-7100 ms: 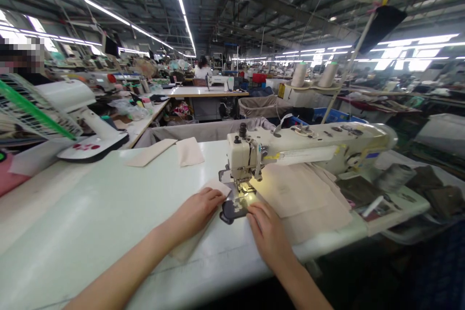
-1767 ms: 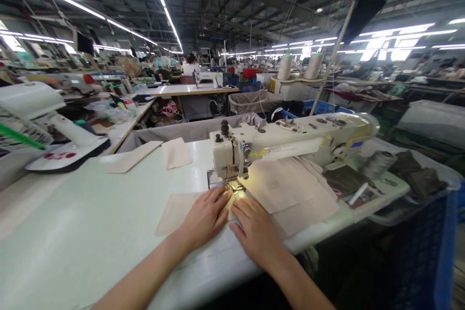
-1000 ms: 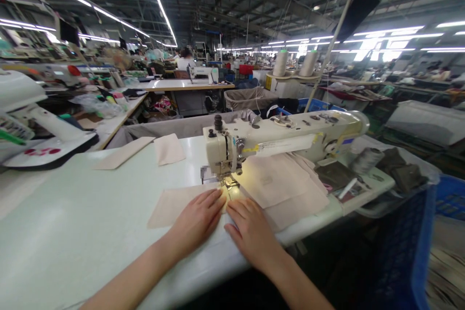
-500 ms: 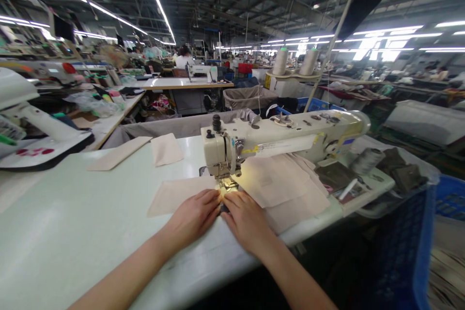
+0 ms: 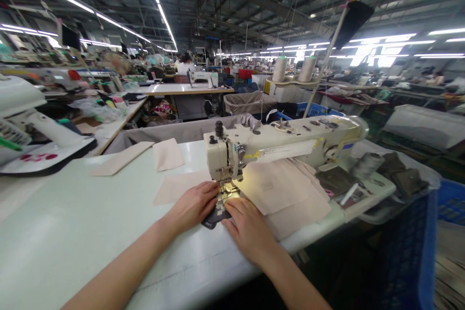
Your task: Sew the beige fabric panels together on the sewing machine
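Observation:
A cream-coloured sewing machine (image 5: 267, 147) stands on the pale table, its lamp lighting the needle area. My left hand (image 5: 192, 205) lies palm down with its fingertips beside the presser foot (image 5: 228, 189), over the right end of a beige fabric piece (image 5: 174, 188). My right hand (image 5: 249, 226) rests nearer me, fingers loosely bent and thumb apart, at the edge of the dark bed plate (image 5: 218, 215). No fabric shows between the right fingers. Whatever lies directly under the fingertips of either hand is hidden.
Beige fabric pieces (image 5: 276, 186) are stacked right of the needle. Two more pieces, a long one (image 5: 121, 158) and a short one (image 5: 168, 154), lie at the back left. A grey thread cone (image 5: 367, 164) stands right, above a blue crate (image 5: 410, 247).
My right hand has drawn back toward me from the needle, uncovering the dark bed plate. My left hand and the beige fabric piece have shifted slightly away from me.

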`<state>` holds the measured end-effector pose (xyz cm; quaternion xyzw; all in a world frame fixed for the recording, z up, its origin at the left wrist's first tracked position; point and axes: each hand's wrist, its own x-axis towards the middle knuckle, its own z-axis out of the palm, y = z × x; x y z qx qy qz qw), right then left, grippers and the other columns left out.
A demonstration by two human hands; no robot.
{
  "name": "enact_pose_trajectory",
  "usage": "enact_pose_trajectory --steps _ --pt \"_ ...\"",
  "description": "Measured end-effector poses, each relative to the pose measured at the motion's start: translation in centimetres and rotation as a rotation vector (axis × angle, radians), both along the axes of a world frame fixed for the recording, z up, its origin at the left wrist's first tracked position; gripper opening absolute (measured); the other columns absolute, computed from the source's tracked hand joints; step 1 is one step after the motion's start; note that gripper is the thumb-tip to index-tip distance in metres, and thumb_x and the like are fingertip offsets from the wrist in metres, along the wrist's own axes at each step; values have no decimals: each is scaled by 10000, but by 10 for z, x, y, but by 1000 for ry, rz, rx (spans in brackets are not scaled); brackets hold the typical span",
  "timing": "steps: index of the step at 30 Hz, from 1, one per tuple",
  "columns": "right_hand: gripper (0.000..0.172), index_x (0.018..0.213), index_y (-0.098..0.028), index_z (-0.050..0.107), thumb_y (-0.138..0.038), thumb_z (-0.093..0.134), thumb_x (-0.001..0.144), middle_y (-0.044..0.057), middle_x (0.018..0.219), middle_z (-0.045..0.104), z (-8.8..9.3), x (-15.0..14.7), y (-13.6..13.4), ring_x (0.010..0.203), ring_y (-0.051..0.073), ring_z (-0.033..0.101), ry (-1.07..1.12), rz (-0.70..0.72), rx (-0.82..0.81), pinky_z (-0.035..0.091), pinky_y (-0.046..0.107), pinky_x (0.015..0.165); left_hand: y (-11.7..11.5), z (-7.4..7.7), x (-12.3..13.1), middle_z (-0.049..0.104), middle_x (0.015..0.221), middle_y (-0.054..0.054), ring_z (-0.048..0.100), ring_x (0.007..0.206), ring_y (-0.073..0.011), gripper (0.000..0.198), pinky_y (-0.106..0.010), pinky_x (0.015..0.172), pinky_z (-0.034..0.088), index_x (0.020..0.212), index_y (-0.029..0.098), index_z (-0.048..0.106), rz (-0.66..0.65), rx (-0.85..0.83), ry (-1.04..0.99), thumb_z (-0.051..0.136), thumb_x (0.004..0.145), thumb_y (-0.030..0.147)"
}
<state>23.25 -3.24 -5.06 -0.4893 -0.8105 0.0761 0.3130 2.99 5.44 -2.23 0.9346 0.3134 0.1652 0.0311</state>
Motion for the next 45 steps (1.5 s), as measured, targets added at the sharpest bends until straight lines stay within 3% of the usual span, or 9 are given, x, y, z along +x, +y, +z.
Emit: enact_pose_trajectory --steps 6,14,19,24,29,32,38,45 --pt "307 1276 -179 608 -232 606 973 105 1269 650 -5 -3 -13 1219 273 564 12 -8 4 459 462 1085 -2 -11 -5 680 1313 -128 634 1213 -269 379 -436 1073 516 1279 171 660 72 51 -30 421 1026 320" --pt "258 1207 -165 641 -225 651 956 102 1264 657 -3 -4 -11 1182 276 576 18 0 6 471 452 1056 -3 -4 0 683 1277 -120 645 1171 -243 360 -405 1036 537 1250 177 652 60 63 27 394 1028 296" --pt "231 1159 -166 655 -253 682 947 91 1236 672 -1 -6 -11 1155 262 590 41 -14 6 475 429 1048 3 -11 -4 658 1327 -126 619 1211 -265 370 -438 1039 524 1307 172 616 129 112 115 430 1022 318" --pt "216 1134 -174 669 -261 695 939 88 1213 681 0 -6 -9 1150 254 596 55 -26 5 473 419 1046 -4 -2 -1 680 1253 -126 608 1161 -296 349 -481 968 543 1298 177 623 208 119 167 464 1009 290" --pt "181 1125 -171 675 -210 671 948 77 1152 695 8 -6 -13 1092 237 619 88 -44 -39 498 387 988 -22 2 4 696 1142 -127 632 1051 -247 298 -392 929 559 1090 150 697 100 11 128 453 938 71" --pt "207 1120 -183 672 -242 710 925 64 1158 691 10 -6 -19 1093 242 607 64 -10 -42 497 390 976 -30 -4 7 697 1140 -118 640 1026 -237 247 -373 912 567 1010 167 707 14 5 76 485 939 86" --pt "163 1079 -171 673 -228 707 930 63 1149 689 7 0 -19 1104 254 579 -25 -20 -17 479 423 993 -37 -11 17 680 1172 -111 617 1075 -265 247 -427 932 571 1148 174 672 98 93 17 507 965 157" --pt "184 1119 -177 667 -214 687 940 59 1179 684 6 5 -14 1129 240 575 -26 2 -7 469 417 1024 -38 -8 19 683 1169 -118 622 1096 -276 252 -436 939 577 1149 162 672 121 85 45 493 971 175"
